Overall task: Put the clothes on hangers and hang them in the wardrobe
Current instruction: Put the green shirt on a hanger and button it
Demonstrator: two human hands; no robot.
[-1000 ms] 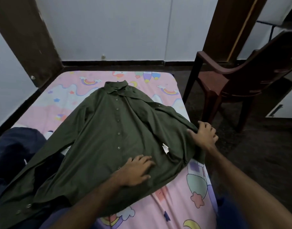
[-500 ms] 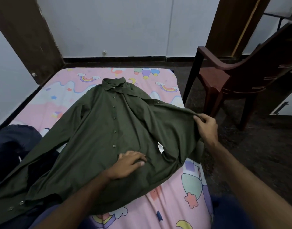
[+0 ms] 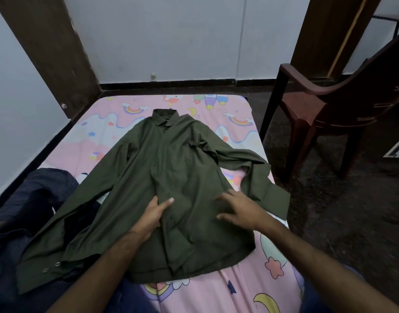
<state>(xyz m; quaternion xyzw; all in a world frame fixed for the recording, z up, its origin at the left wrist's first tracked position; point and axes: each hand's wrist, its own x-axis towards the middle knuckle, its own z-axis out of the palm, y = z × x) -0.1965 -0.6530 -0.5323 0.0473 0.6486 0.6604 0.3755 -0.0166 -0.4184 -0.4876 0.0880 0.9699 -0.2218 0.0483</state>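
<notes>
No brand, label or writing readable anywhere. Dark olive shirt (image 3: 171, 177) of thin, smooth woven cloth, spread front-up across the middle of the frame, collar toward the top, hem toward the bottom; button placket down its centre, two pale buttons on the cuff at lower left. Right-hand sleeve bent and rumpled, cuff drooping over the mattress edge at centre right. Under it a mattress (image 3: 216, 292) in a pink sheet printed with rainbows, stars, moons and clouds. Crumpled dark navy garment (image 3: 31, 199) at centre left, partly beneath the shirt's sleeve. Glossy brown moulded chair (image 3: 329, 114) at upper right on a dark speckled floor.

Left hand (image 3: 152, 216) low in the centre, resting on the shirt at the placket, thumb extended onto the cloth, fingers hidden under a fold, so a pinch cannot be told. Right hand (image 3: 238, 210) just beside it, palm down, fingers spread and relaxed, flat on the shirt front. Both forearms bare, reaching in from the bottom edge.
</notes>
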